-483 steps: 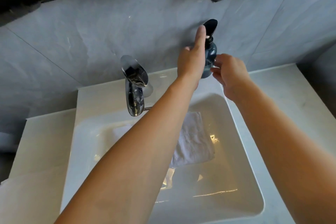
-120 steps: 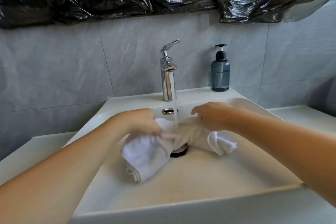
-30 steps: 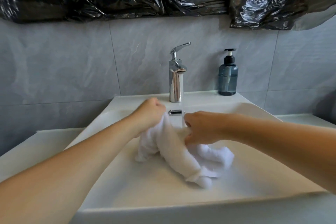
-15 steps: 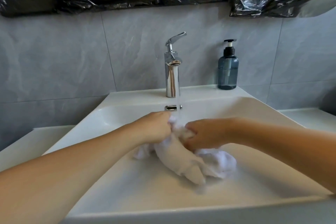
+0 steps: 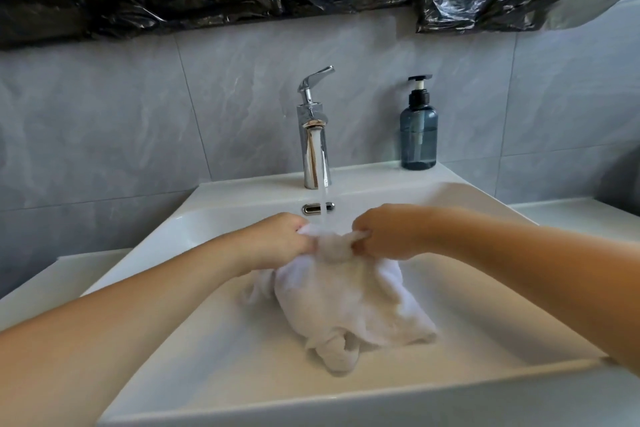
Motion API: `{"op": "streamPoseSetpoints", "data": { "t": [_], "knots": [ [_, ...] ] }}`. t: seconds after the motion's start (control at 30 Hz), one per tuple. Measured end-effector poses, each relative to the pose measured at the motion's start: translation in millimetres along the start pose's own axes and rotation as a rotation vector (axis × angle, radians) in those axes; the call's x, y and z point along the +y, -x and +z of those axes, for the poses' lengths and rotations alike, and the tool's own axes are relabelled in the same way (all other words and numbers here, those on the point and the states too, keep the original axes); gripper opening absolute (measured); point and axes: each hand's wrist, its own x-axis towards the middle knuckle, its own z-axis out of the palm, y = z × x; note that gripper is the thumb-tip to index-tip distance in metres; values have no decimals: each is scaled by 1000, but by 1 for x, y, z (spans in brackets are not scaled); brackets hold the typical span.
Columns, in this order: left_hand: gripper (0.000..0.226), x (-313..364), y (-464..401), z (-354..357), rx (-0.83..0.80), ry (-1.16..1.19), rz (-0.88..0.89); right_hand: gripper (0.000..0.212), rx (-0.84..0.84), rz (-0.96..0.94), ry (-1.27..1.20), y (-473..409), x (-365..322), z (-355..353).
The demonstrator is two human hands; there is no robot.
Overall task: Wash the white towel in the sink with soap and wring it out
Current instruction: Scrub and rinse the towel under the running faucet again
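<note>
White towel (image 5: 349, 298) is lying bunched in the sink (image 5: 214, 340), under water running from the tap (image 5: 313, 135). Left hand (image 5: 280, 239) and right hand (image 5: 384, 232) are gripping its top, fingers curled tight around the cloth. Soap bottle (image 5: 418, 135) is standing far right.

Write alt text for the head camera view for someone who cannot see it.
Two hands, left hand and right hand, grip a bunched white towel under water running from a chrome faucet into a white sink. A blue soap dispenser stands on the sink's back ledge, right of the faucet.
</note>
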Motion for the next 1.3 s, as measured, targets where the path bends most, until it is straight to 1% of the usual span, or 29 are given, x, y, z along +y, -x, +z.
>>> {"op": "streamPoseSetpoints", "data": {
  "t": [0.07, 0.1, 0.13, 0.2, 0.23, 0.27, 0.3, 0.37, 0.43, 0.47, 0.5, 0.53, 0.57, 0.6, 0.63, 0.67, 0.7, 0.77, 0.8, 0.87, 0.9, 0.97, 1.03, 1.07, 1.13, 1.2, 1.23, 1.27, 1.3],
  "knots": [
    [31, 0, -1, -1, 112, -187, -11, 23, -41, -40, -159, 1, -2, 0],
    [34, 3, -1, -1, 114, -190, -3, 20, -51, -63, -180, 1, -6, 1],
    [32, 5, 0, 0, 64, -128, 14, 17, -41, -69, -149, 1, -9, 1],
    [14, 9, 4, -2, -100, 111, 8, 14, 13, -34, -28, -3, -5, 2],
    [9, 11, 6, -3, -153, 191, -13, 19, 24, -1, 16, -4, -2, 3],
    [12, 9, 5, -5, -158, 200, -36, 24, 25, 23, 6, -3, 1, 2],
    [11, 6, 3, -7, -96, 129, -52, 25, 22, 27, -31, -4, 4, 3],
    [9, -1, -2, -10, 111, -119, -58, 18, 21, -18, -70, -4, 1, 3],
    [17, 0, 0, -11, 212, -212, -8, 12, 11, -55, -64, -2, -7, 3],
    [20, 2, 1, -11, 198, -205, 25, 15, -14, -63, -71, 0, -10, 3],
    [18, 4, 3, -12, 153, -199, 51, 26, -57, -53, -94, 2, -11, 5],
    [13, 8, 7, -12, 70, -196, 46, 39, -105, -34, -104, 4, -12, 4],
    [17, 11, 11, -12, -32, -236, 14, 43, -129, -26, -74, 5, -12, 5],
    [31, 13, 14, -13, -130, -317, -31, 36, -114, -23, -21, 4, -11, 5],
    [43, 15, 16, -14, -194, -394, -69, 25, -65, -17, 45, 0, -9, 4],
    [46, 17, 17, -14, -217, -445, -82, 15, 1, 2, 101, -4, -8, 1],
    [40, 18, 16, -13, -205, -462, -57, 10, 64, 35, 130, -6, -7, -2],
    [23, 22, 12, -11, -151, -483, 49, 10, 158, 82, 183, -8, -6, -6],
    [23, 24, 12, -10, -132, -485, 90, 13, 181, 84, 227, -9, -5, -6],
    [25, 23, 11, -11, -47, -440, 142, 21, 157, 84, 304, -7, -3, -5],
    [26, 21, 11, -13, 34, -383, 161, 25, 139, 72, 301, -7, -2, -3],
    [26, 17, 11, -17, 259, -219, 196, 24, 143, -17, 152, -10, -5, 4],
    [24, 17, 7, -18, 405, 0, 218, 12, 158, -81, -206, -10, -12, 5],
    [22, 17, 5, -17, 422, 103, 210, 11, 130, -120, -323, -7, -17, 3],
    [20, 17, 3, -12, 380, 227, 165, 11, 81, -174, -482, -8, -16, 0],
    [20, 17, 2, -6, 310, 234, 106, 29, -43, -121, -547, -4, -12, -4],
    [20, 16, 2, -3, 287, 221, 85, 29, -80, -105, -487, -3, -10, -4],
    [18, 17, 2, -2, 265, 209, 66, 23, -71, -108, -343, -3, -7, -5],
    [16, 18, 3, -3, 232, 192, 39, 24, -37, -107, -193, -4, -3, -5]
  ]
}}
